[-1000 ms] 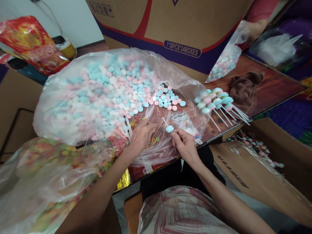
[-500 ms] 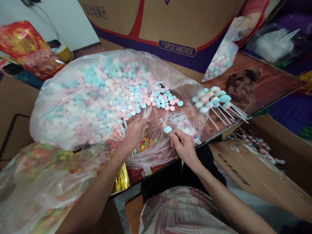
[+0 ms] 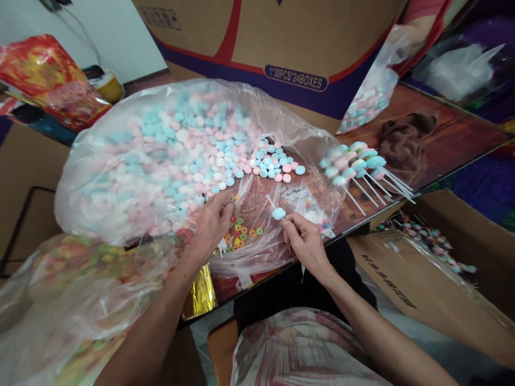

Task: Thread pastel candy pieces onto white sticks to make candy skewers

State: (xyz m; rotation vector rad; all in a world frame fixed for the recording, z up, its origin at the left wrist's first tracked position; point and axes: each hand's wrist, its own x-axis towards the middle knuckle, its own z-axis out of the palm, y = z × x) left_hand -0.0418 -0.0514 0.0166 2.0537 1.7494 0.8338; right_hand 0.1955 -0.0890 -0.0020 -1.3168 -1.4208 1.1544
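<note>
My right hand pinches a pale blue marshmallow lollipop at its marshmallow end, its white stick pointing up and left. My left hand is closed over the loose coloured candy rings, and a small orange-yellow ring shows at its fingertips. Behind both hands, pink, blue and white marshmallow discs spill from a large clear plastic bag. Several finished-looking marshmallow sticks lie together at the right. White sticks lie by my left wrist.
A large carton stands at the back. Another person's hand holds a bag of marshmallows there. A brown cloth lies on the table's right. An open box of wrapped sweets sits below the edge. A bag of rings fills the lower left.
My left hand has drawn back slightly left and towards me, and a ring now shows at its fingertips. My right hand still holds the lollipop in nearly the same spot. The view has shifted slightly.
</note>
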